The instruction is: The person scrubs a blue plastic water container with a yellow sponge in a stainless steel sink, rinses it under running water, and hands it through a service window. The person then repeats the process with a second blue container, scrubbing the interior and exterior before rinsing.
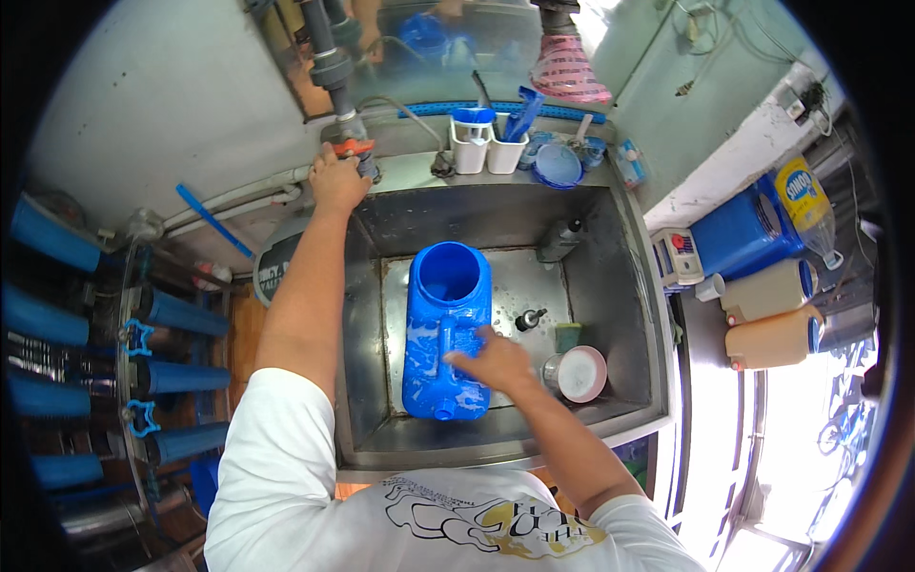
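Note:
In the stainless steel sink (500, 447) stands a blue plastic water jug (422, 357) with a wide round mouth, a moulded handle and white suds on its surface. My left hand (338, 179) is up at the sink's back left corner, its fingers at the orange-red valve handle (354, 147) of a grey pipe; whether they grip it is hard to tell. My right hand (493, 357), slightly blurred, is over the jug beside its handle, thumb and fingers apart. To its right are a pink-rimmed tub of whitish liquid (581, 374) and a green-and-yellow sponge (568, 335).
A dark bottle (560, 241) and a black-and-metal fitting (530, 319) lie in the sink. White holders (470, 146) with brushes and a round blue-rimmed container (558, 166) line the back ledge. Blue filter housings (187, 377) are racked at left; several jugs (768, 337) stand at right.

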A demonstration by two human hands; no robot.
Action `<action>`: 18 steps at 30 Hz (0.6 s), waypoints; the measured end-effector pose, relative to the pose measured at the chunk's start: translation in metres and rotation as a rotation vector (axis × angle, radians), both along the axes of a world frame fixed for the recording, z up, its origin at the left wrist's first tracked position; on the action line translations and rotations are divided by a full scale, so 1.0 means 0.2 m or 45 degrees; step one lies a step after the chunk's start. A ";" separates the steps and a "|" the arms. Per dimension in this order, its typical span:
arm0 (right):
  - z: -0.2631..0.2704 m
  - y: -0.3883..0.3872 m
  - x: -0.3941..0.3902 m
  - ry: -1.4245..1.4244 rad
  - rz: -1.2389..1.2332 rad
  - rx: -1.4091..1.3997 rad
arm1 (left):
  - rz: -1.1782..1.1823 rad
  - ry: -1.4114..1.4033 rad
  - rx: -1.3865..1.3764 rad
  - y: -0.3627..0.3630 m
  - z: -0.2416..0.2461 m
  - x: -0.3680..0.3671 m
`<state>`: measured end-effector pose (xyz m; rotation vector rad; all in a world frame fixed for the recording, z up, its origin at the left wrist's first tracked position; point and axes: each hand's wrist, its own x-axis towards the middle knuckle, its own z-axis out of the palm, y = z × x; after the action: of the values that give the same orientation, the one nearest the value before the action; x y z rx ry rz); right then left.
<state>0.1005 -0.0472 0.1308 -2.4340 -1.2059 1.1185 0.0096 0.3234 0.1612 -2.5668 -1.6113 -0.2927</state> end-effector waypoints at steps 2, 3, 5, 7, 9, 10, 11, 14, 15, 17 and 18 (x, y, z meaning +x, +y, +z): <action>-0.05 0.08 -0.12 0.042 0.065 -0.050 | -0.010 -0.101 -0.205 0.04 0.00 0.07; -0.12 0.08 -0.13 0.083 -0.004 -0.002 | -0.033 -0.239 -0.347 0.06 -0.02 0.10; -0.24 0.10 -0.17 0.182 -0.108 0.104 | -0.104 -0.532 -0.523 0.11 -0.08 0.09; -0.28 0.11 -0.11 0.210 0.054 0.317 | -0.206 -0.858 -0.592 0.18 -0.19 0.03; -0.48 0.09 0.03 0.122 0.347 0.653 | -0.206 -1.145 -0.735 0.13 -0.22 0.05; -0.40 0.13 0.09 0.497 0.078 0.592 | -0.191 -1.287 -0.797 0.09 -0.24 0.05; -0.32 0.18 0.18 0.857 -0.224 0.508 | -0.129 -1.356 -0.903 -0.03 -0.20 0.10; -0.33 0.39 0.43 1.826 -1.086 1.109 | -0.078 -1.819 -1.371 -0.43 -0.18 0.28; -0.27 0.44 0.49 1.964 -1.263 1.228 | -0.049 -1.806 -1.541 -0.64 -0.17 0.37; -0.18 0.58 0.53 1.823 -1.309 1.404 | -0.005 -1.925 -2.001 -0.95 -0.24 0.53; -0.18 0.61 0.57 1.777 -1.351 1.421 | -0.275 -2.195 -2.259 -1.09 -0.28 0.61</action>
<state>0.2144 0.0745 0.0940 -0.7014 0.0829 0.9214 0.1310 0.1059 0.1055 -3.7094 -2.5760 -3.0020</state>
